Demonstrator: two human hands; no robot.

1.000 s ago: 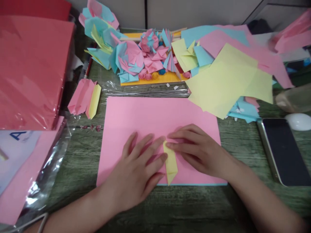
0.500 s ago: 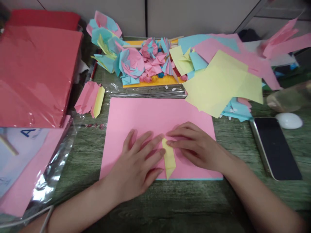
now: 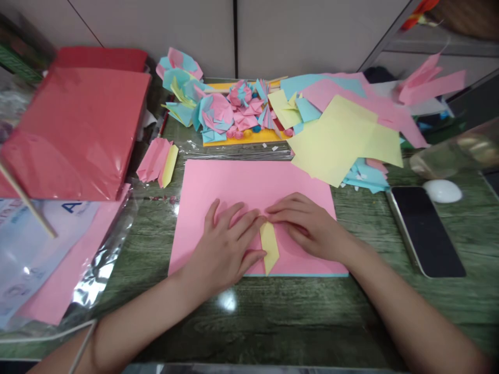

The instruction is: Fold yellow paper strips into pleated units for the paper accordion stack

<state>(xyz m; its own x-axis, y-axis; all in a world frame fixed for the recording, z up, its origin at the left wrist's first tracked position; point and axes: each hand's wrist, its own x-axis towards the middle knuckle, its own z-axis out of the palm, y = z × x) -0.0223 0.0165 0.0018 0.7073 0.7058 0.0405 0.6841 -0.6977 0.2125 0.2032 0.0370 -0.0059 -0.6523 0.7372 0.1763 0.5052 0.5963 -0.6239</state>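
Note:
A narrow folded strip of yellow paper [image 3: 269,249] lies on a stack of pink paper [image 3: 234,179], with a pointed lower end toward me. My left hand [image 3: 228,241] lies spread over the pink sheet. Its index fingertip is at the strip's top end and its thumb touches the strip's left edge. From the other side my right hand [image 3: 307,223] has its fingers bent together, the fingertips pinching the top end of the strip. The fingertips of both hands nearly meet there and cover that end.
Left are red paper packs [image 3: 86,124] and a pink-and-yellow folded piece [image 3: 156,161]. Behind the stack sit folded paper flowers [image 3: 218,111] and thin wires [image 3: 241,155]. Loose yellow sheets [image 3: 343,137] overlap its back right corner. A phone [image 3: 427,231] and a white mouse-like object [image 3: 442,191] lie right.
The camera view has shifted, showing more of the table's front edge. My left thumb has come onto the strip's edge, and my right fingertips have moved to its top end.

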